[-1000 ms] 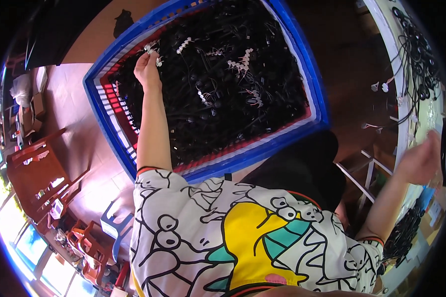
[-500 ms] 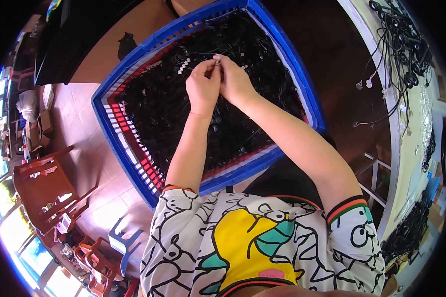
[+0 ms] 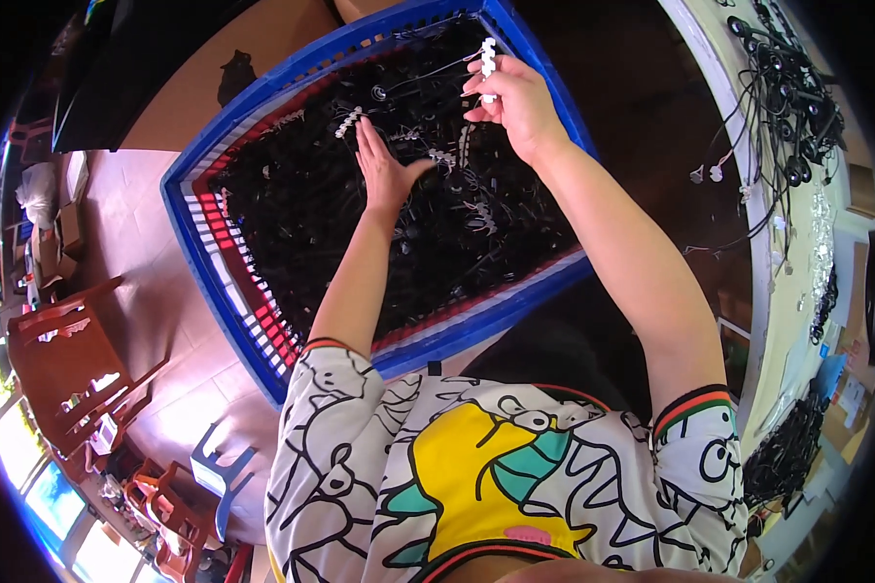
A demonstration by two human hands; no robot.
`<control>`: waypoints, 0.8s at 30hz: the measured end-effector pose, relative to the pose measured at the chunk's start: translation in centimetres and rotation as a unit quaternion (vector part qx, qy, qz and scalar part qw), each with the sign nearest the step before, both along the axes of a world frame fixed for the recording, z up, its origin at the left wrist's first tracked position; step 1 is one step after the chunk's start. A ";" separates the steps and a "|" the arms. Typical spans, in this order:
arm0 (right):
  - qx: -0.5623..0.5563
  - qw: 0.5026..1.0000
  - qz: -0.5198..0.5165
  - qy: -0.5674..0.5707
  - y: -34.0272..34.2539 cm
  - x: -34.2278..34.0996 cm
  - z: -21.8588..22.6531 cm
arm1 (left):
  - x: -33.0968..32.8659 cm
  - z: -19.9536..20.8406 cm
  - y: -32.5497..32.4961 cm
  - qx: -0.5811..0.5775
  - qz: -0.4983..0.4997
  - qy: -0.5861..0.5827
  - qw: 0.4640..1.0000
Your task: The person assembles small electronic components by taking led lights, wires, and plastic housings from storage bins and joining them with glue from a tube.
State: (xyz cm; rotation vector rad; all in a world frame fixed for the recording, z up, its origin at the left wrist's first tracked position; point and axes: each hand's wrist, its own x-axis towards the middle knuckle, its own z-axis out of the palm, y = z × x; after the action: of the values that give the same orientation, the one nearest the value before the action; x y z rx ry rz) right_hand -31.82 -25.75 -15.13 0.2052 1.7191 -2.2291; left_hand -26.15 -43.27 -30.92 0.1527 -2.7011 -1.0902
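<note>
A blue-rimmed basket [image 3: 544, 73] stands before me, filled with a tangle of black cables [image 3: 311, 194]. Over its far right part, my right hand [image 3: 520, 102] pinches an upright strip of small white connectors [image 3: 488, 60]. A thin wire runs from near that hand toward the left. My left hand [image 3: 384, 175] is open above the cables, fingers stretched forward and thumb out to the right. Its fingertips are close to another white connector strip [image 3: 348, 122]; whether they touch it I cannot tell. More white connector strips [image 3: 442, 157] lie on the cables between my hands.
At the right, a pale table [image 3: 763, 282] carries heaps of black cables [image 3: 783, 87], some hanging over its edge. A cardboard box [image 3: 175, 102] is beyond the basket at the far left. Wooden chairs [image 3: 78, 364] and a blue stool [image 3: 219, 476] stand on the tiled floor to the left.
My hands, together over the basket before, have separated. The right went right and away, lifting the white connector strip into view; the left opened and moved slightly left and nearer.
</note>
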 end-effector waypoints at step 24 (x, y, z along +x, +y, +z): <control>0.051 0.995 0.030 0.077 4.4 -3.1 4.1 | -9.9 7.5 9.7 0.113 -0.240 -0.033 0.964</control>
State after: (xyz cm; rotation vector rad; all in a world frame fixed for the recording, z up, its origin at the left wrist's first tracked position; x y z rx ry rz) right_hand -34.91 -21.31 -11.05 0.0034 1.8949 -2.1656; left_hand -36.02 -33.54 -23.37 -0.4636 -2.7338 -1.5482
